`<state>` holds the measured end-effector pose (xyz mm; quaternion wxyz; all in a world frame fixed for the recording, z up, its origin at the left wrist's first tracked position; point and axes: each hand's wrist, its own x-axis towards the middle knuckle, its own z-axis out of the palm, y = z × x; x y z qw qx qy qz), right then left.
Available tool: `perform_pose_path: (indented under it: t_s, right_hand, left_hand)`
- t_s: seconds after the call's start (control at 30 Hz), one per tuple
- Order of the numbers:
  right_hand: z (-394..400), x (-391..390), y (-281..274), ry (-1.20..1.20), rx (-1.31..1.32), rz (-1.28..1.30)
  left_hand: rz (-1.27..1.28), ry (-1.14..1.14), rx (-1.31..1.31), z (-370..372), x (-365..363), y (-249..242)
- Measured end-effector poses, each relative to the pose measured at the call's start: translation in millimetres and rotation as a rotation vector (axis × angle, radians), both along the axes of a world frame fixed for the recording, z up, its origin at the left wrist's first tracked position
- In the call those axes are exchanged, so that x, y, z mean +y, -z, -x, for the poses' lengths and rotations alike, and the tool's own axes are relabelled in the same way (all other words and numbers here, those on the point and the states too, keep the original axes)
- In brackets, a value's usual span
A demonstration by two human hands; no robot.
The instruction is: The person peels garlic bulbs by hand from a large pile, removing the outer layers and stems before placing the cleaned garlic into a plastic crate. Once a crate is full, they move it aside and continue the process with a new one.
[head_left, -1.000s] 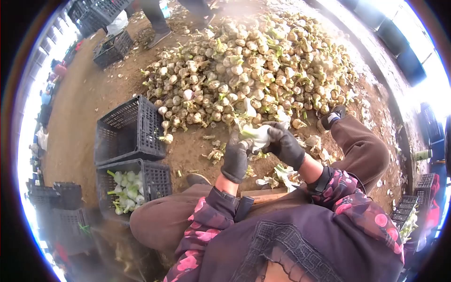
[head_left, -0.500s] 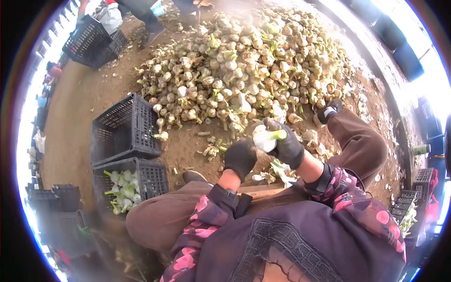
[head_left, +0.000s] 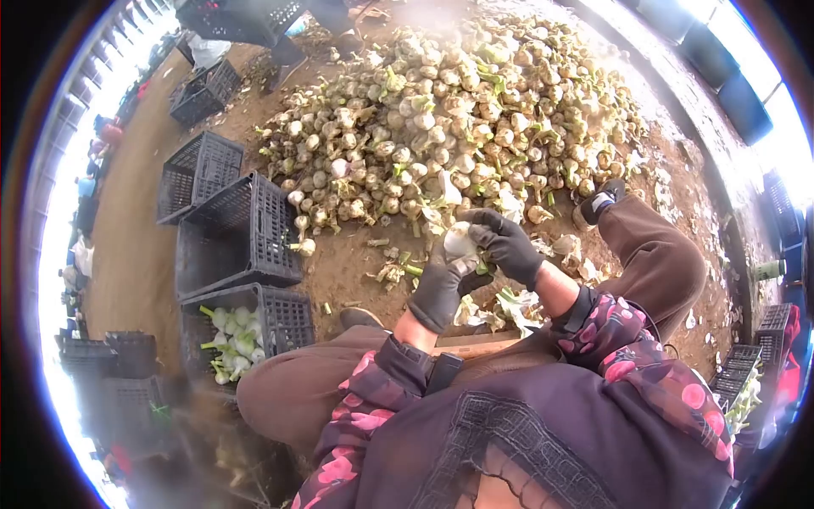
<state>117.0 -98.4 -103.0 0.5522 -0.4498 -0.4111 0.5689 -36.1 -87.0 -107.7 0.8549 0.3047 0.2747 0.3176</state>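
Note:
Between my two dark-gloved hands is a white, peeled bulb (head_left: 459, 241). My left hand (head_left: 438, 293) has its fingers around the bulb's near side, and my right hand (head_left: 509, 248) grips it from the far right. The bulb's stem is mostly hidden by the gloves. Just beyond my hands rises a large pile of unpeeled bulbs (head_left: 441, 119) with short green stems. Peeled leaves and husks (head_left: 513, 310) lie on the ground below my right hand.
At left stand a crate of cleaned bulbs (head_left: 288, 322), a dark crate (head_left: 275, 229) and another crate (head_left: 203, 174). Near the top left, a person's legs (head_left: 288, 55) stand by a raised crate (head_left: 242, 19). More crates (head_left: 736, 371) are at right.
My hands have come together around the bulb, and its green stem no longer shows. Another crate now stands behind the dark one at left. The person at the top holds a crate higher.

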Motion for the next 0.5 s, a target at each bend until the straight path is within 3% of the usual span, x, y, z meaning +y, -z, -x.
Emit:
perform_pose_path:
  t_s: [0.03, 0.1, 0.13, 0.33, 0.4, 0.5]
  right_hand:
    - [-4, 1, -3, -0.001, 0.001, -0.003]
    - [-9, -2, -34, -0.052, -0.989, 0.135]
    - [-5, -5, -36, -0.067, -1.127, -0.030]
    - [-2, -2, -37, -0.187, -1.172, 0.138]
    - [0, -2, -36, -0.226, -1.192, 0.175]
    - [9, -7, -23, -0.062, -1.252, 0.076]
  left_hand:
    - [-0.046, -0.055, 0.143, -1, 1, 6]
    - [-0.129, -0.095, 0.227, -3, 0, 9]
    - [-0.166, -0.097, 0.276, -4, -3, 2]
    - [-0.426, -0.070, 0.510, -4, -8, 30]
    - [-0.628, -0.147, 0.787, -5, -10, 40]
    - [-0.670, -0.176, 0.626, -4, -5, 43]
